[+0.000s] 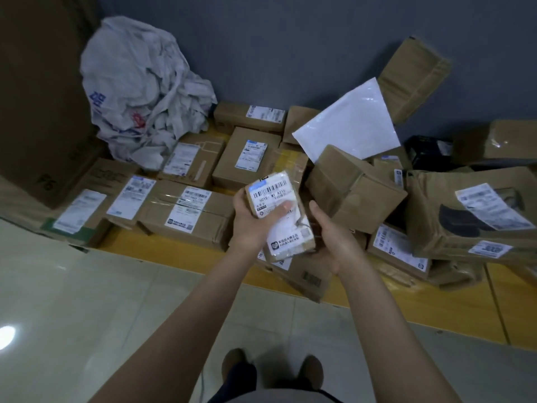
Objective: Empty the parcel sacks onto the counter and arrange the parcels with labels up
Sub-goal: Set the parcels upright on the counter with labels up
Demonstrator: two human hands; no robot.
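— Which step is this?
— Sorting, I'd judge, not emptying: the sack (139, 91) lies crumpled and slack at eleven o'clock. The small parcel (276, 210) is up off the counter (436, 318), mid-frame, label facing up.
— Who's got it?
— The left hand (252, 219) grips its upper end, thumb laid across the label. The right hand (334, 237) sits just beside it at four o'clock, fingers fairly straight. Whether it touches the lower corner, I cannot tell.
— Where does it go?
— Likely among the tidy labelled boxes (186, 210) at nine o'clock. It needs a free gap there, and setting down flat without flipping.
— And after?
— The heap (465, 216) at three o'clock: the white mailer (348, 126) and a tilted brown box (354, 190) show no label, so they probably want turning
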